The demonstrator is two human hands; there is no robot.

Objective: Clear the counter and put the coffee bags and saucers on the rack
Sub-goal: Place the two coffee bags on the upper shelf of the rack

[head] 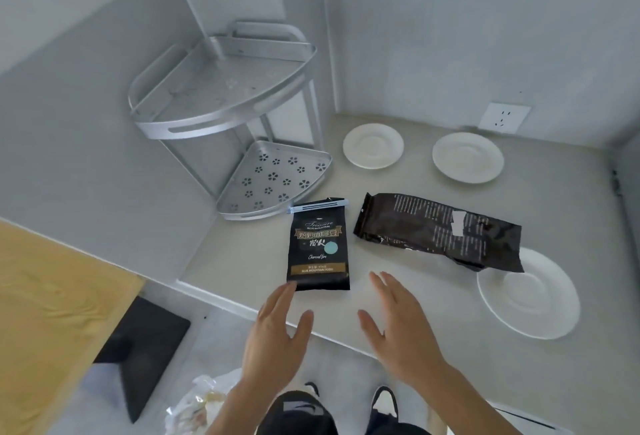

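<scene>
A small black coffee bag (318, 249) with a blue clip on top lies flat on the counter, just in front of the silver corner rack (221, 112). A larger black coffee bag (440, 230) lies to its right, its end resting on a white saucer (533, 299). Two more white saucers (373, 145) (467, 157) sit near the back wall. My left hand (277, 334) hovers open with its fingertips at the small bag's lower left corner. My right hand (398, 323) is open just right of that bag, holding nothing. Both rack shelves are bare.
The rack's lower shelf (277, 180) stands on the counter in the left corner. A wall socket (504, 117) is behind the saucers. Below the counter edge are a yellow wooden surface (52, 313), a black box (145, 348) and a plastic bag (197, 403) on the floor.
</scene>
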